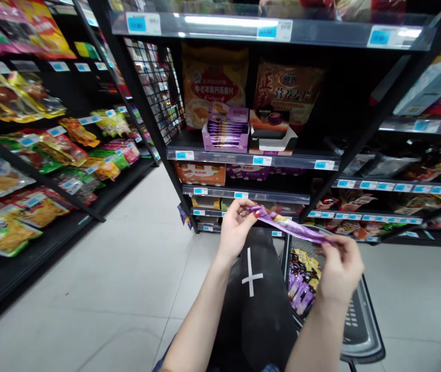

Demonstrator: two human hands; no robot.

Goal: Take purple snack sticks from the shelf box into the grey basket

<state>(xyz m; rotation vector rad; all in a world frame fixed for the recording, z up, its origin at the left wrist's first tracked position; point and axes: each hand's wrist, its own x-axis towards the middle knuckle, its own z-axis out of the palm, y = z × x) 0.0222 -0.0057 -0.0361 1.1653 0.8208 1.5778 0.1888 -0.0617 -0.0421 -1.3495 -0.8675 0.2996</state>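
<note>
A long, thin purple stick packet (288,225) is stretched between my two hands, above my knees. Its left end is pinched by the thumb and fingers of my left hand (237,227). My right hand (340,266) grips the other end, its fingers partly hidden by the hand itself. Under my right forearm, a dark shopping basket (373,323) contains purple packets (301,294) and yellow-and-black packets (309,262). Straight ahead on a shelf stands a purple display box (226,135) filled with similar-looking purple sticks.
Beside the purple box is an orange-and-black carton (272,135), with large cereal bags (288,93) behind. Shelf edges (251,157) with price tags run across in front. Another rack of bagged snacks (1,222) lines the left. Pale floor tiles (127,258) lie between.
</note>
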